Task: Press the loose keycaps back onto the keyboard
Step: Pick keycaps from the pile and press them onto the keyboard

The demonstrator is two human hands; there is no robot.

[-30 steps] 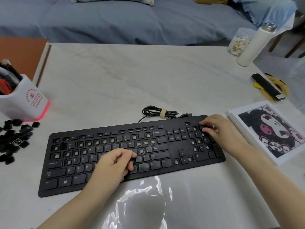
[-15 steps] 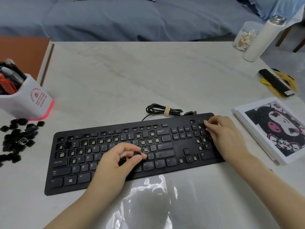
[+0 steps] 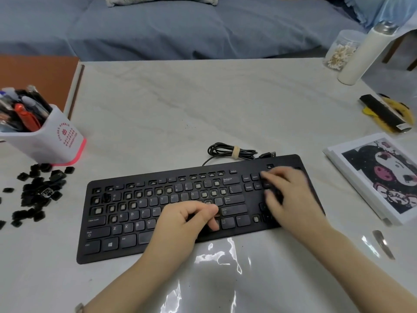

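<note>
- Pale marble worktop (image 3: 180, 109) in front of a blue-covered bed (image 3: 158, 30); black keyboard (image 3: 126, 251) at 6 o'clock, coiled cable (image 3: 232, 151) at its 12 o'clock edge.
- Left grip (image 3: 187, 222): half a second ago raised above the middle rows with a keycap pinched. Now dropped onto the keys, thumb and forefinger clamped on that keycap (image 3: 217, 215), only a sliver of it visible, just at 9 o'clock of the Shift key (image 3: 234, 210).
- Likely meaning: cap lined up over its socket, push-down under way or about to come; seating not confirmable through the fingers.
- Right grip (image 3: 286, 193): blurred, fingers straight and apart, holding nothing. Shifted from the 3 o'clock end of the keyboard toward 9 o'clock, tips now by the navigation keys (image 3: 250, 182); probably steadying the board.
- Heap of loose keycaps (image 3: 38, 190) at 9 o'clock of the keyboard, beside the pen holder (image 3: 52, 141), well apart from both grips.
- Plenty of bare sockets (image 3: 138, 195) left in the 10 o'clock rows: task far from done, many more trips to the heap ahead.
</note>
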